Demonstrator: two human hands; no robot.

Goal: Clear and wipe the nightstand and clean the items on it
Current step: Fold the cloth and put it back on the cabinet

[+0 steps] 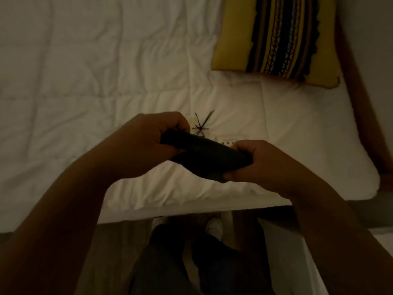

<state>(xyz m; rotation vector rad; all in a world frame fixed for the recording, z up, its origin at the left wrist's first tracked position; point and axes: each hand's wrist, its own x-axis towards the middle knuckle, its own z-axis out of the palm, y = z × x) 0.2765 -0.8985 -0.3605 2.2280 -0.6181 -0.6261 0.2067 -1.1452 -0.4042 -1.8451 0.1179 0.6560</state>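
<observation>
The room is dim. A dark, flat, oblong object (204, 156), perhaps a case or folded cloth, is held over the white bed (85, 81). My left hand (153, 133) grips its left end with curled fingers. My right hand (263, 160) grips its right end, thumb underneath. On the bedding just beyond my hands lie a bunch of thin dark sticks (202, 124) and a small pale item with a checkered edge (227, 141), partly hidden by the dark object. The nightstand top is not clearly in view.
A yellow cushion with dark woven stripes (276, 39) lies at the head of the bed, against a brown headboard (361, 113). My legs and white shoes (214, 228) stand on the floor at the bed's edge. A pale surface (287, 252) sits at the lower right.
</observation>
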